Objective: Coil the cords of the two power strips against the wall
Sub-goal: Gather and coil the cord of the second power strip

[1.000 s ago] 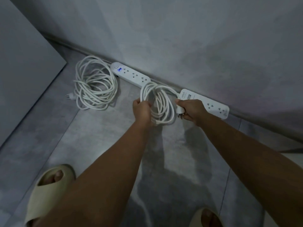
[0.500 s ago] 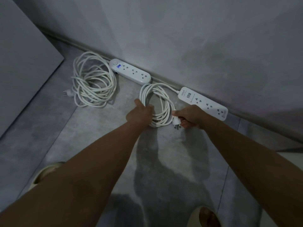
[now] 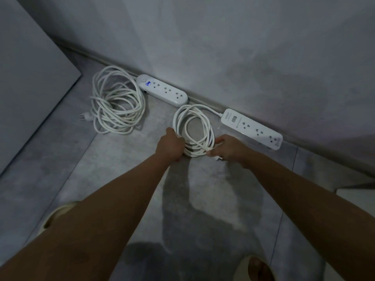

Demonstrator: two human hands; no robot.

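Note:
Two white power strips lie along the foot of the wall: a rounded one [image 3: 162, 90] on the left and a rectangular one [image 3: 251, 127] on the right. The left strip's cord [image 3: 115, 102] lies in a loose coil on the floor, its plug [image 3: 86, 116] sticking out to the left. The right strip's cord [image 3: 192, 126] is a tighter coil resting on the floor between the strips. My left hand [image 3: 170, 146] grips the coil's near left side. My right hand [image 3: 229, 149] pinches the cord end by its plug at the coil's near right.
A grey panel [image 3: 30, 82] slants along the left side. A grey baseboard [image 3: 203, 98] runs behind the strips. My sandalled feet [image 3: 54, 216] are at the bottom, the right foot [image 3: 257, 268] near the lower edge. A pale edge [image 3: 357, 191] shows at far right.
Both hands lowered the right coil from mid-air down onto the floor. The view moved a little closer and the coil now lies flatter.

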